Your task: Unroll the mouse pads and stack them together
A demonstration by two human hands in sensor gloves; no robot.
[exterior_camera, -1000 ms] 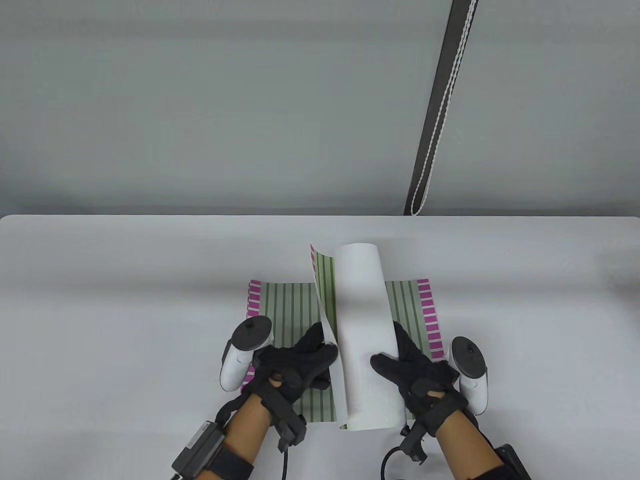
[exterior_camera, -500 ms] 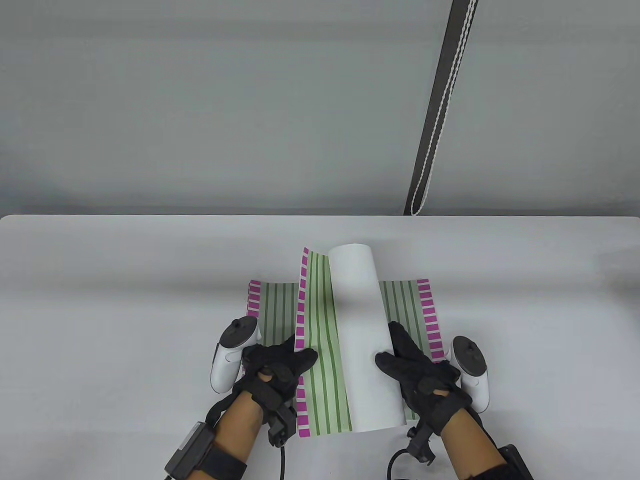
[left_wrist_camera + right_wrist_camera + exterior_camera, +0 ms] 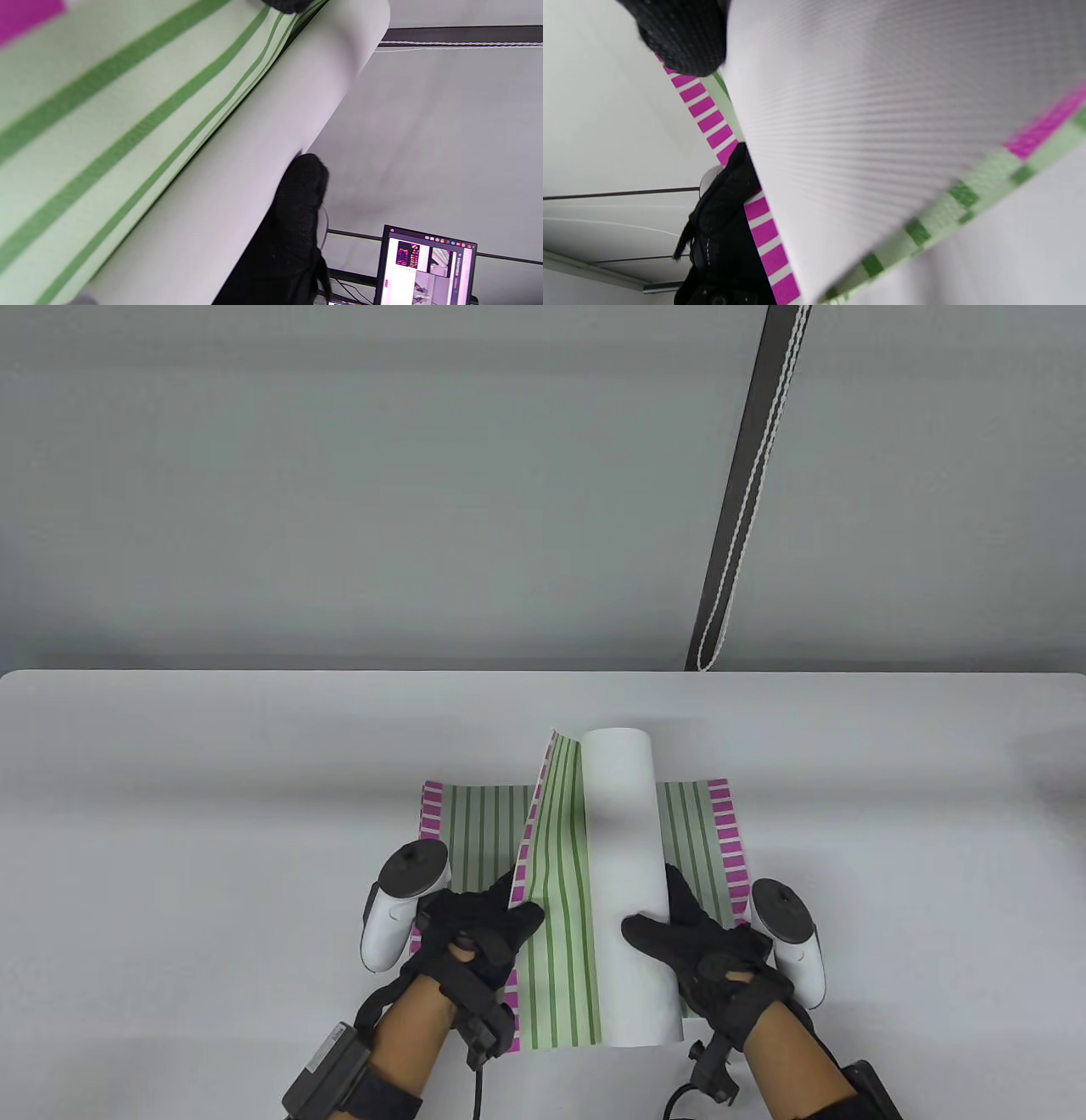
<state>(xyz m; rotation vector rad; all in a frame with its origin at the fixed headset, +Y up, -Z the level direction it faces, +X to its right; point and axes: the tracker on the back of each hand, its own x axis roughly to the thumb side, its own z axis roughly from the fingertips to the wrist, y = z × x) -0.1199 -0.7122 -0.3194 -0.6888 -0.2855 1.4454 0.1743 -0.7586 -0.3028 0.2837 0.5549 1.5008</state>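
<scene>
A flat mouse pad (image 3: 471,823) with green stripes and magenta edge blocks lies on the white table (image 3: 212,780). Above it I hold a second, partly unrolled pad (image 3: 560,899); its white underside forms a roll (image 3: 626,882). My left hand (image 3: 479,929) pinches the loose magenta-edged side near the front. My right hand (image 3: 691,942) grips the white roll, thumb on top. The left wrist view shows the striped face (image 3: 106,127) and the roll (image 3: 237,178). The right wrist view shows the white back (image 3: 882,127) and the striped edge of the flat pad (image 3: 734,131).
The table's far edge (image 3: 543,672) meets a grey wall. A dark strip with a white cord (image 3: 747,492) hangs at the back right. A laptop screen (image 3: 428,262) shows in the left wrist view, off the table.
My left hand pulled the loose edge out to the left, baring the striped face; since half a second ago that edge and the roll shifted slightly right.
</scene>
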